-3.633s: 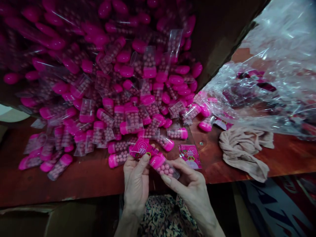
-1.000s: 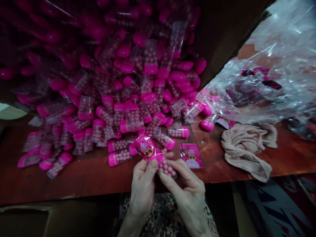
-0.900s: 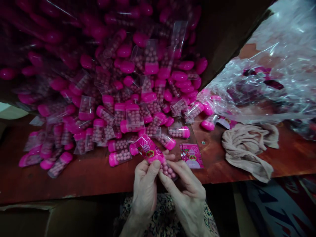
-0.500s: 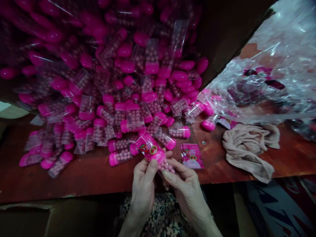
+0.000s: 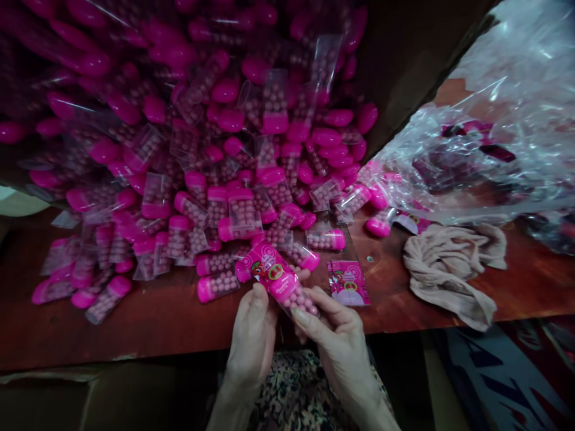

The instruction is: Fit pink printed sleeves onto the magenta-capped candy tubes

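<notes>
Between my hands is a clear tube (image 5: 302, 301) of pink candy balls with a bright pink cap, tilted up to the left. A printed pink label sleeve (image 5: 271, 267) extends from its cap end; I cannot tell how far it wraps the cap. My right hand (image 5: 339, 335) pinches the tube's clear end between thumb and fingers. My left hand (image 5: 252, 332) is beside the tube, its thumb lifted off and apart. Fingertips show behind the cap, and part of the left fingers is hidden. A flat stack of similar labels (image 5: 348, 284) lies right of the tube.
A large heap of pink-capped candy tubes (image 5: 242, 209) spills from a dark box (image 5: 404, 66) onto the reddish table (image 5: 171, 326). At right are a crumpled beige cloth (image 5: 449, 269) and clear plastic bags (image 5: 507, 137) with labels inside.
The label sleeve and tube came together at the cap over the earlier frames. Since half a second ago, my left thumb has lifted off and moved left. My right hand keeps its pinch.
</notes>
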